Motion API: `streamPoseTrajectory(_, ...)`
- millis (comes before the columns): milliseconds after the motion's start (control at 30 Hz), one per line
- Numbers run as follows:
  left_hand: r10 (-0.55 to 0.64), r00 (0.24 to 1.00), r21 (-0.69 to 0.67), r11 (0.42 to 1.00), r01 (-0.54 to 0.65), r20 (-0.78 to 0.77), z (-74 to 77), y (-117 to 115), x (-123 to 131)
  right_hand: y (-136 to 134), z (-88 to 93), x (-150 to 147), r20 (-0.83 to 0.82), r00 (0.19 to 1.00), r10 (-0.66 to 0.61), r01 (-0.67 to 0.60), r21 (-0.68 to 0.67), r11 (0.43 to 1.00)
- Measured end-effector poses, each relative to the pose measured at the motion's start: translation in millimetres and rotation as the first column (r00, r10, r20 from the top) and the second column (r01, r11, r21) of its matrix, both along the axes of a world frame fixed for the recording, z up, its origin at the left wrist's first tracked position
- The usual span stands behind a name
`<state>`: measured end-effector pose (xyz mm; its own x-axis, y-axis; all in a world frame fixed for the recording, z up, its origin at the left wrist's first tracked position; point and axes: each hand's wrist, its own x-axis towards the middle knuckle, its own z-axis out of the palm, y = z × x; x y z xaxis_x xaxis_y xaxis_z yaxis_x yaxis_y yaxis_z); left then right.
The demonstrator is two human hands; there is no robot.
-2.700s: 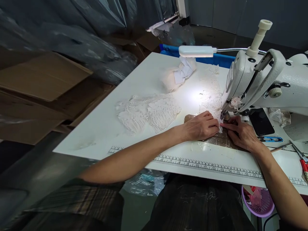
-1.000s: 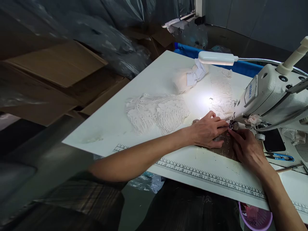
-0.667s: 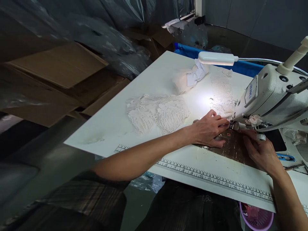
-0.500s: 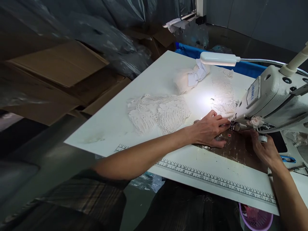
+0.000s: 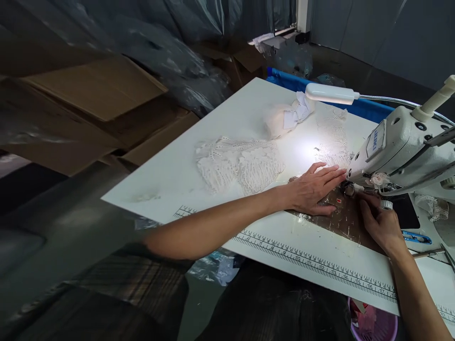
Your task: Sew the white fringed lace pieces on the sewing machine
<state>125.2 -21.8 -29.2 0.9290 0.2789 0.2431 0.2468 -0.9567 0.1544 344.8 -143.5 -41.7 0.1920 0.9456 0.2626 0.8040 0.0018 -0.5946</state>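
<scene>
With the left hand point(image 5: 313, 190) so near the sewing machine head point(image 5: 398, 144), a slip could catch a finger or skew the white lace strip point(image 5: 332, 137) just beyond its fingers. That hand lies flat, fingers slightly spread; the right hand point(image 5: 384, 221) curls under the head, any hold hidden.

Cardboard boxes point(image 5: 99, 90) sit beside crumpled clear plastic point(image 5: 170, 57) at left as grey panels point(image 5: 377, 38) line the background, while at right a dark phone point(image 5: 408, 212) lies near blue snips point(image 5: 416, 237), above a purple basket point(image 5: 391, 326) holding pinkish scraps point(image 5: 366, 320).
</scene>
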Motion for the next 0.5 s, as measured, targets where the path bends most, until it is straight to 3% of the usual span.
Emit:
streamPoseTrajectory(167, 0.106, 0.983, -0.040, 0.993, -0.113, -0.148, 2.3, -0.7, 3.6, 0.1, -1.1, 0.9, 0.002, 1.000, -0.005, 0.005, -0.009, 1.000)
streamPoseTrajectory(267, 0.209, 0.962, 0.032, 0.978, -0.206, -0.174, 5.2, -12.2, 4.0, 0.4, 1.6, 0.7, -0.083, 0.997, -0.008, 0.007, -0.022, 1.000)
streamPoseTrajectory(400, 0.390, 0.905, 0.172, 0.916, -0.362, -0.172, 12.6, -35.6, -1.4, 3.1, 13.1, 7.3, -0.182, 0.983, -0.025, 0.019, -0.039, 0.999)
streamPoseTrajectory(500, 0.378, 0.915, 0.227, 0.912, -0.342, -0.139, 22.4, -35.9, -6.3, 6.3, 26.2, 17.4, -0.227, 0.974, -0.026, 0.011, -0.065, 0.998)
